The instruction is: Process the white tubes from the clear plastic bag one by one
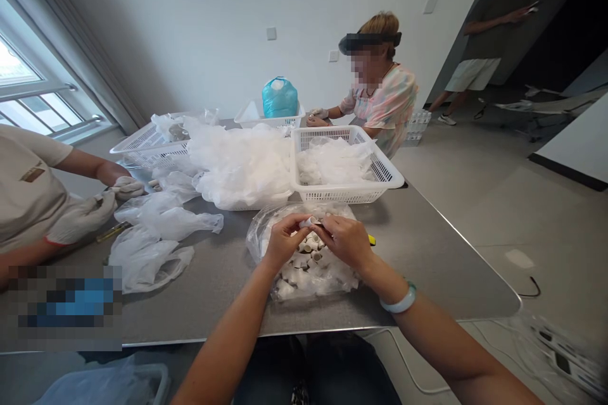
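Over an open clear plastic bag, my left hand grips a small white pipe fitting between thumb and fingers. My right hand is closed around a utility knife, whose yellow end sticks out beyond the palm. A thin dark blade appears to touch the fitting, though the fingertips hide most of it. Beneath both hands, several similar white fittings lie loose in the bag.
White plastic baskets stand behind the bag, one heaped with white plastic bags. More bags lie left, near a co-worker's gloved hands. Another person sits at the far side. The grey table's edge runs at right.
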`<control>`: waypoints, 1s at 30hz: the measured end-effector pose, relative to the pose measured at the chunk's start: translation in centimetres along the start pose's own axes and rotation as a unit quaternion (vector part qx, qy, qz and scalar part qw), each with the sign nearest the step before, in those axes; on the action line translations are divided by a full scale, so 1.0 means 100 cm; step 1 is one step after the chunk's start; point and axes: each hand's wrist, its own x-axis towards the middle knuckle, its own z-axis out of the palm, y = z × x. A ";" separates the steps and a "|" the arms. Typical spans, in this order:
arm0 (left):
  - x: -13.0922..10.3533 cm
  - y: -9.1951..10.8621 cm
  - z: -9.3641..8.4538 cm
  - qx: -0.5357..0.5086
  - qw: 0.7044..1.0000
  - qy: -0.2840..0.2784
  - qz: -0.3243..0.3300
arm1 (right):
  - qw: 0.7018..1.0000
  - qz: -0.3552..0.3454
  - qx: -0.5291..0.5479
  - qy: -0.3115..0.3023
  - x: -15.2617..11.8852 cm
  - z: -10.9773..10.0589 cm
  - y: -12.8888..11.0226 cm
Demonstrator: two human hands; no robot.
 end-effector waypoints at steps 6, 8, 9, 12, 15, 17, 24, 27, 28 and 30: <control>-0.002 0.002 0.000 -0.057 0.998 -0.032 -0.014 | 1.000 0.006 -0.016 0.002 0.001 0.000 -0.001; -0.002 0.001 -0.001 -0.045 0.999 -0.026 -0.007 | 1.000 0.003 -0.015 -0.001 0.001 0.000 -0.001; -0.002 0.000 -0.001 -0.036 0.999 -0.022 -0.002 | 1.000 -0.001 -0.012 -0.003 0.001 0.000 -0.001; -0.001 -0.001 0.000 -0.012 1.000 -0.011 0.010 | 1.000 -0.008 -0.006 -0.008 0.000 0.000 -0.001; -0.001 0.001 0.000 -0.005 1.000 -0.003 0.013 | 1.000 0.003 -0.007 -0.006 0.000 0.000 -0.002; -0.001 0.003 0.000 0.000 1.000 -0.011 0.006 | 1.000 0.011 -0.008 -0.003 0.000 0.000 -0.002; 0.000 0.007 -0.003 0.088 0.992 -0.039 0.081 | 1.000 0.009 -0.017 -0.005 0.000 0.001 0.000; 0.001 0.009 -0.006 0.102 0.988 -0.078 0.091 | 1.000 0.010 -0.017 -0.007 0.000 0.001 0.001; 0.001 0.008 -0.006 0.102 0.987 -0.084 0.088 | 1.000 0.011 -0.016 -0.012 -0.001 0.001 0.001; 0.001 0.005 -0.007 0.105 0.987 -0.085 0.083 | 1.000 0.010 -0.013 -0.026 -0.001 0.001 0.000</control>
